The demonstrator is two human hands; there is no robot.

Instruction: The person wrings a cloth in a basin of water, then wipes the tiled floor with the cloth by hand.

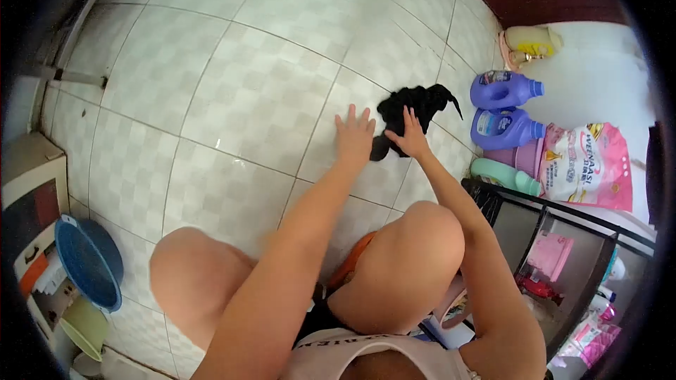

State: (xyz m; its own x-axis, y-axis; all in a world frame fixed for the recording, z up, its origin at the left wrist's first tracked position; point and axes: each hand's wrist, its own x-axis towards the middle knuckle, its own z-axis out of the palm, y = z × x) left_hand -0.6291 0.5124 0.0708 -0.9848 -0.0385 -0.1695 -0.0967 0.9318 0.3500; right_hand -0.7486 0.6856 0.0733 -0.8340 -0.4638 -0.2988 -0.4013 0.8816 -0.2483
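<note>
A crumpled black cloth [421, 104] lies on the tiled floor [260, 84], a little right of the middle of the view. My right hand [411, 137] rests on the lower part of the cloth with its fingers spread. Just left of the cloth is my left hand [355, 135], open, its fingers stretched out over the tiles. A small dark piece [380, 148] shows between my two hands; whether it is part of the cloth I cannot tell.
Purple bottles [501, 129], a green bottle [503, 174] and a pink and white bag [588, 165] stand along the right. Below them is a black rack [563, 205]. A blue basin [88, 264] is at the left. My bent knees are below my hands.
</note>
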